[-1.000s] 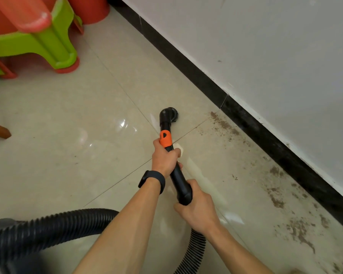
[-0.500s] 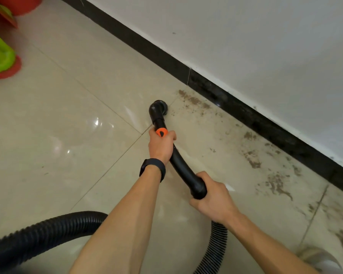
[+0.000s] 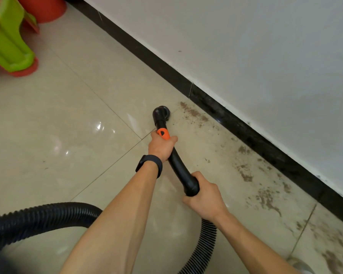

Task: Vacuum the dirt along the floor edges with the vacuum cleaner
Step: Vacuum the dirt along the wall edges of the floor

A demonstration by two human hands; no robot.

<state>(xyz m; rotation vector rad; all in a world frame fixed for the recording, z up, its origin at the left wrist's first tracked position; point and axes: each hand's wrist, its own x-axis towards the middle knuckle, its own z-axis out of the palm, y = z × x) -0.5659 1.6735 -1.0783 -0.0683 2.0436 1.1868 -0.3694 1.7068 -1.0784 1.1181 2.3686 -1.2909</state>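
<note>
— On the beige tiled floor (image 3: 67, 115), where's the round black vacuum nozzle (image 3: 161, 113)?
— Beside brown dirt (image 3: 192, 112) by the black skirting (image 3: 236, 123); left hand (image 3: 160, 146) and right hand (image 3: 204, 196) both grip its curved black wand (image 3: 178, 165).

black ribbed hose (image 3: 38, 218), orange collar (image 3: 163, 133), green stool (image 3: 10, 44)

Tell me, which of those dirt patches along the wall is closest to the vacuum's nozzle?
The brown streak just right of the nozzle, below the joint in the black skirting. The other patches lie farther along the wall, nearer the person.
</note>
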